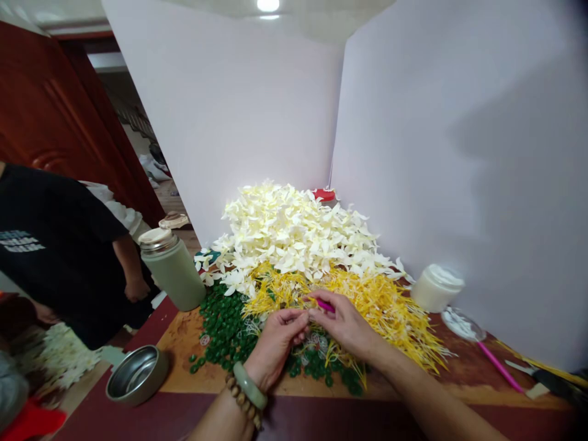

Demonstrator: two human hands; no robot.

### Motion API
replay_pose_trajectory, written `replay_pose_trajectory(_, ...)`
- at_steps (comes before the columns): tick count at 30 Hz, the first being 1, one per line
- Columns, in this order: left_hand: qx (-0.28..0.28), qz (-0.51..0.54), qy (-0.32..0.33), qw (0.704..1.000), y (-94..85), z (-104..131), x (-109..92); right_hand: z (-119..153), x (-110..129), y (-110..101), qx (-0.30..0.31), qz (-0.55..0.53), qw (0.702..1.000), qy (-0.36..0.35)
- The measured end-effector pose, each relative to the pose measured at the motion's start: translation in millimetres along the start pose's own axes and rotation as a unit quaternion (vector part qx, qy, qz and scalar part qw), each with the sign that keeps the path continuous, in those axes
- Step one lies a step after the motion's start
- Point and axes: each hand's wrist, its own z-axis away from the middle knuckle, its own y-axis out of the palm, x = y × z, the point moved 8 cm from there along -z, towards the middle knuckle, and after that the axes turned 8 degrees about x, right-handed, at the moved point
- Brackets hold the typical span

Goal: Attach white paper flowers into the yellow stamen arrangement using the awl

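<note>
My left hand (282,340), with a jade bangle (249,385) and a beaded bracelet at the wrist, is closed in a pinch; what it holds is too small to make out. Its fingertips meet those of my right hand (342,321), which is wrapped round a magenta stick (325,305). Both hands are above a heap of yellow stamen-like strands (386,306) and small green pieces (225,331). Behind them rises a large pile of white petal flowers (294,226).
An open green flask (177,269) and a metal cup (138,375) stand at left. A white jar (437,288), a lid with white paste (463,323) and a magenta stick (500,367) are at right. Panels enclose the table's back. A person in black (59,245) stands left.
</note>
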Motion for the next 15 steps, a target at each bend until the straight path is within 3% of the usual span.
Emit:
replay_pose_trajectory(3,-0.014,0.005,-0.007,1.0,-5.0,1.1,-0.7,-11.3,8.6,-23.6,-0.084,0.178,0.98,-0.007)
replay_pose_trajectory(5,-0.008,0.01,-0.004,1.0,-5.3,2.1,-2.4,-23.3,15.2,-28.2,-0.117,0.253,0.96,-0.019)
replay_pose_trajectory(11,0.005,0.029,-0.018,0.999,-3.6,5.4,-4.8,-58.1,21.6,-16.1,-0.13,0.287,0.948,-0.033)
replay_pose_trajectory(15,0.001,0.047,-0.022,0.999,-9.3,5.3,-11.2,-49.8,25.5,-28.1,-0.147,0.259,0.954,-0.028)
